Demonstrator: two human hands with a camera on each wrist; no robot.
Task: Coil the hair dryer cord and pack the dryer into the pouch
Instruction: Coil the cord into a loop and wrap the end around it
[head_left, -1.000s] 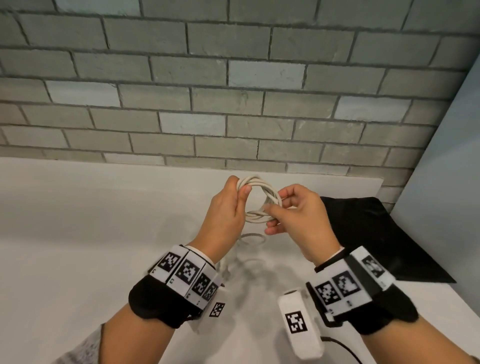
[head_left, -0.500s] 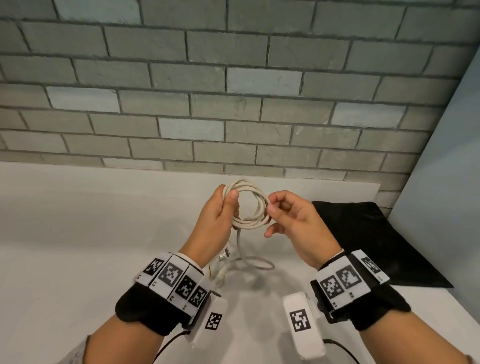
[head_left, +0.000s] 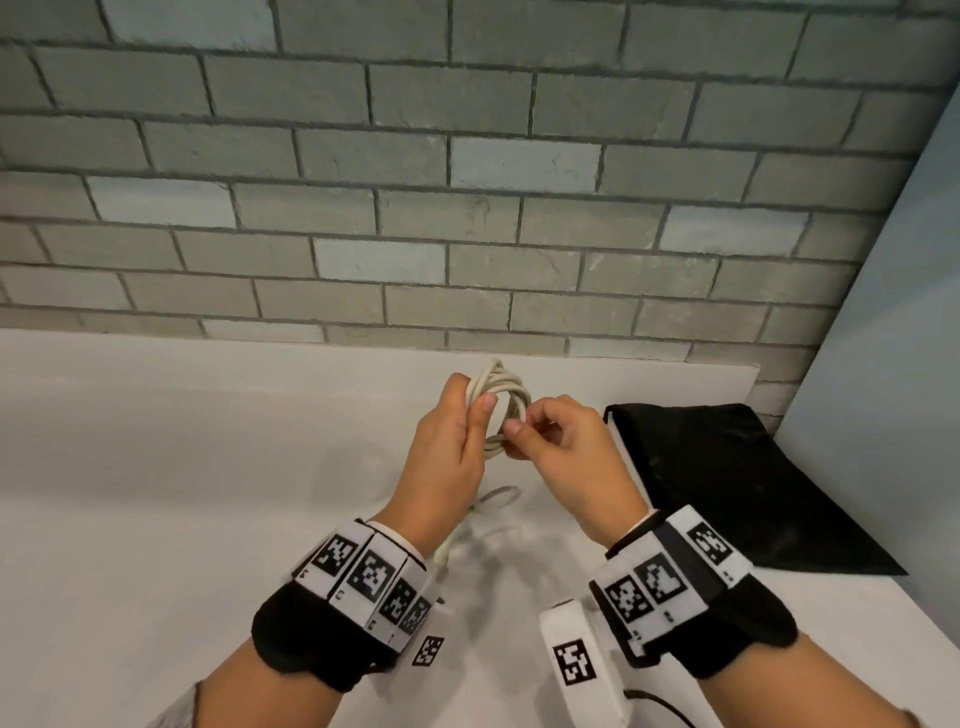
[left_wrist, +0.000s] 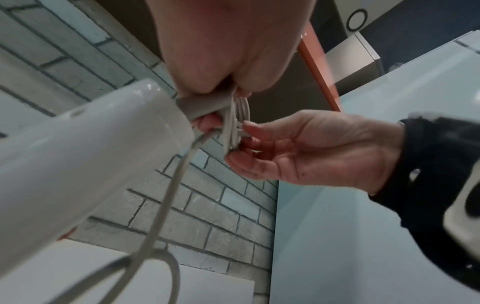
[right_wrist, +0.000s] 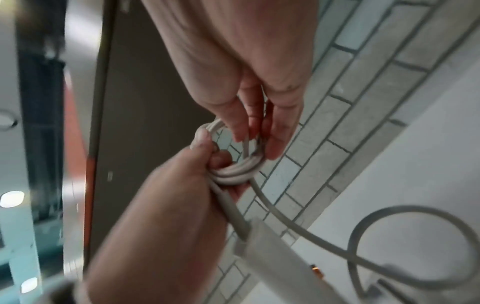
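Brick wall behind, raised hands (head_left: 498, 441) pinching coiled cord (head_left: 501, 392)

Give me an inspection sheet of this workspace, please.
Surface: white counter, mostly bare.
Job's things: cord coiled in several loops, a loose tail hanging; white dryer hangs below the left hand; black pouch flat at right.
Clutter: nothing seen.
Hands: left hand grips the coil; right hand pinches a loop.
Cables: a thin black wrist-rig cable near the bottom edge.
Surroundings: grey brick wall, pale panel at right.
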